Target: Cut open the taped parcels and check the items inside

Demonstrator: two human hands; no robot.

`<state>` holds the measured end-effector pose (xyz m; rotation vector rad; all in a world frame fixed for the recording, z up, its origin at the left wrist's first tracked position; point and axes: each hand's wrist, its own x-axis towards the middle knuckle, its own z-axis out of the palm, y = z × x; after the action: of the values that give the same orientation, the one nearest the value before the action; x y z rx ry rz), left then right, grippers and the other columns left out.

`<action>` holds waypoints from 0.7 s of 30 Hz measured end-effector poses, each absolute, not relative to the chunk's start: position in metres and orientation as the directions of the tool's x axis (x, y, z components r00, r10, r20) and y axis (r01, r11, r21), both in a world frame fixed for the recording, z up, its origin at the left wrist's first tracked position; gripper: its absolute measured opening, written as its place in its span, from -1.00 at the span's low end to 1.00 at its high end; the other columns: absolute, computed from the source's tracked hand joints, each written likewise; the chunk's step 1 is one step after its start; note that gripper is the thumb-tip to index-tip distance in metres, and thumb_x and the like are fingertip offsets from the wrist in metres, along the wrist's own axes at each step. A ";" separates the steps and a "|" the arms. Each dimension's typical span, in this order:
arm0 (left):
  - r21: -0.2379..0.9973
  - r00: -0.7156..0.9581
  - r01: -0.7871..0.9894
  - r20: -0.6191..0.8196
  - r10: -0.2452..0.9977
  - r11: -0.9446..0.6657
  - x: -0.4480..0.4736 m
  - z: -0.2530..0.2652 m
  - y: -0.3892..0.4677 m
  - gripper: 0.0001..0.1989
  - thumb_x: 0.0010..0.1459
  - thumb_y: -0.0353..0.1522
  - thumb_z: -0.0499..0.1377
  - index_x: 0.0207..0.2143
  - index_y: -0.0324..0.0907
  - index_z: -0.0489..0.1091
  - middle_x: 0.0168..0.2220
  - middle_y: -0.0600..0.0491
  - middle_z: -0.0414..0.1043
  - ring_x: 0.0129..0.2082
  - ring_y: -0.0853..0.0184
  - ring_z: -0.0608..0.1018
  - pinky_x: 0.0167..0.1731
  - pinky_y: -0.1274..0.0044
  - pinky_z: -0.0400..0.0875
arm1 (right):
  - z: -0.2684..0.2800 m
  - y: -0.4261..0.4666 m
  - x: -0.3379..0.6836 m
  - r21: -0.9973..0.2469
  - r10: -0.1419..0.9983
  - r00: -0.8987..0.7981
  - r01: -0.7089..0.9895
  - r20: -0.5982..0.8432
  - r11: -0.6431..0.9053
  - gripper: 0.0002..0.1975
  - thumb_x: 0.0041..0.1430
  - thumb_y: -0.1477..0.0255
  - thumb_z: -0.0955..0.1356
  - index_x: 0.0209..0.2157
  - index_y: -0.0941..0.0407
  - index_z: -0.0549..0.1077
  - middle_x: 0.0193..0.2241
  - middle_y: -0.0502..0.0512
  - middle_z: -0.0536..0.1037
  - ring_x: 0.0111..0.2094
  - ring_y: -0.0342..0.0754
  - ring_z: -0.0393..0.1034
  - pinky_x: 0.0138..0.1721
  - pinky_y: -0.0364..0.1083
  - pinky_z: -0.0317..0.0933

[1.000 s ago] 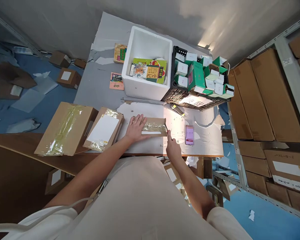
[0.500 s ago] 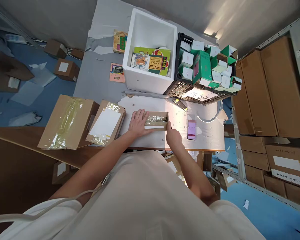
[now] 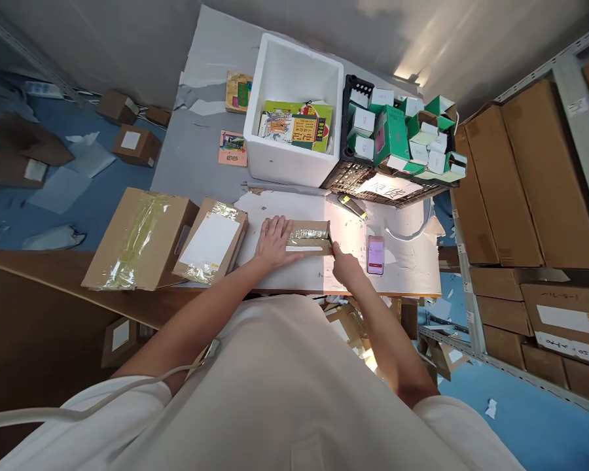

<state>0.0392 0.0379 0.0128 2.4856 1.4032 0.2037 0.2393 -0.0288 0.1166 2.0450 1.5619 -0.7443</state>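
Observation:
A small cardboard box (image 3: 308,241) sealed with shiny tape lies on the worktable, a white label strip along its near side. My left hand (image 3: 273,245) rests flat on the box's left end, fingers stretched out. At the box's right end is my right hand (image 3: 345,265), its fingers closed together. A small dark bit shows at those fingertips, but what they hold is hidden. To the left stand a taped carton with a white label (image 3: 210,241) and a larger taped carton (image 3: 138,239). A phone with a lit screen (image 3: 375,255) lies right of my right hand.
Behind the box stand a white foam bin (image 3: 294,161) with books and a black crate (image 3: 336,175) of green-and-white boxes. A black-and-yellow tool (image 3: 352,206) lies before the crate. Shelving with cartons (image 3: 564,311) rises at the right; the table's front edge (image 3: 294,292) is near my body.
My right hand has shifted slightly right and toward me at the box's right end. My left hand stays on the box. The whole view has tilted a little.

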 end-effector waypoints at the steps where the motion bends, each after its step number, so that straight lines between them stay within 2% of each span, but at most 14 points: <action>1: 0.305 0.513 0.820 -0.018 0.858 -0.484 0.040 0.013 0.038 0.03 0.01 0.19 -0.01 0.30 -0.39 -0.07 0.31 -0.34 -0.09 0.30 -0.10 -0.04 0.23 0.12 -0.32 | 0.116 -0.032 0.239 0.037 0.727 0.218 0.966 -0.652 -0.257 -0.24 0.13 0.65 0.21 0.33 0.13 -0.17 -0.25 0.35 0.49 -0.20 0.16 0.44 -0.35 -0.07 0.19; 6: 0.303 0.507 0.827 -0.034 0.861 -0.474 0.040 0.010 0.037 0.03 0.02 0.17 -0.03 0.30 -0.40 -0.09 0.31 -0.36 -0.10 0.31 -0.11 -0.07 0.22 0.09 -0.35 | 0.111 -0.052 0.245 0.005 0.718 0.183 0.970 -0.671 -0.243 -0.26 0.14 0.64 0.19 0.33 0.13 -0.14 -0.31 0.31 0.52 -0.29 0.13 0.45 -0.36 -0.08 0.16; 9: 0.316 0.521 0.814 -0.028 0.853 -0.487 0.040 0.007 0.037 0.01 0.04 0.16 -0.03 0.31 -0.39 -0.11 0.33 -0.34 -0.14 0.32 -0.09 -0.10 0.23 0.09 -0.37 | 0.110 -0.067 0.254 -0.041 0.750 0.164 0.968 -0.641 -0.246 -0.30 0.18 0.60 0.18 0.32 0.09 -0.11 -0.31 0.28 0.54 -0.29 0.12 0.45 -0.34 -0.07 0.15; 11: 0.338 0.520 0.809 -0.028 0.854 -0.481 0.041 0.006 0.039 0.00 0.04 0.15 -0.02 0.31 -0.38 -0.11 0.33 -0.33 -0.16 0.33 -0.08 -0.12 0.23 0.09 -0.38 | 0.109 -0.079 0.261 -0.110 0.795 0.152 0.958 -0.587 -0.265 -0.33 0.21 0.55 0.18 0.33 0.06 -0.11 -0.32 0.24 0.55 -0.32 0.09 0.45 -0.33 -0.07 0.16; 13: 0.384 0.519 0.795 -0.028 0.854 -0.470 0.039 0.008 0.041 0.01 0.03 0.14 0.01 0.31 -0.36 -0.12 0.35 -0.31 -0.21 0.34 -0.07 -0.15 0.24 0.09 -0.37 | 0.107 -0.092 0.271 -0.233 0.840 0.167 0.916 -0.516 -0.325 -0.33 0.23 0.48 0.18 0.33 0.06 -0.14 -0.39 0.17 0.54 -0.39 0.05 0.44 -0.34 -0.07 0.18; 15: 0.463 0.513 0.763 -0.008 0.859 -0.451 0.034 0.009 0.042 0.05 -0.01 0.14 0.07 0.33 -0.33 -0.18 0.36 -0.30 -0.32 0.35 -0.07 -0.21 0.24 0.09 -0.32 | 0.098 -0.099 0.280 -0.435 0.874 0.212 0.801 -0.437 -0.411 -0.34 0.22 0.37 0.20 0.31 0.09 -0.09 -0.42 0.12 0.53 -0.43 0.01 0.43 -0.37 -0.08 0.21; 18: 0.620 0.389 0.708 0.055 0.919 -0.337 0.020 0.006 0.034 0.17 -0.10 0.11 0.19 0.34 -0.28 -0.32 0.37 -0.26 -0.48 0.35 -0.05 -0.31 0.25 0.09 -0.22 | 0.072 -0.090 0.288 -0.757 0.880 0.315 0.455 -0.355 -0.469 -0.53 0.16 0.23 0.22 0.08 0.12 0.25 -0.37 0.10 0.50 -0.43 -0.06 0.41 -0.43 -0.12 0.24; 20: 0.725 0.242 0.665 0.017 0.970 -0.179 0.010 -0.004 0.022 0.25 -0.17 0.05 0.28 0.34 -0.28 -0.37 0.37 -0.27 -0.47 0.35 -0.04 -0.26 0.25 0.14 -0.13 | 0.050 -0.075 0.286 -0.859 0.856 0.368 0.222 -0.364 -0.461 -0.65 0.08 0.20 0.25 -0.15 0.11 0.33 -0.40 0.04 0.46 -0.49 -0.13 0.35 -0.49 -0.15 0.24; 21: 0.771 0.178 0.632 -0.050 0.983 -0.076 0.006 -0.010 0.016 0.27 -0.21 0.01 0.32 0.34 -0.28 -0.35 0.36 -0.30 -0.39 0.35 -0.03 -0.16 0.25 0.16 -0.07 | 0.040 -0.068 0.283 -0.878 0.843 0.377 0.135 -0.383 -0.459 -0.68 0.03 0.21 0.28 -0.21 0.10 0.32 -0.44 -0.01 0.44 -0.53 -0.16 0.31 -0.52 -0.16 0.22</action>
<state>0.0060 0.0157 -0.0102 1.7864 1.5273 0.6666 0.2829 -0.0678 0.0397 3.1417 1.4482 -1.9237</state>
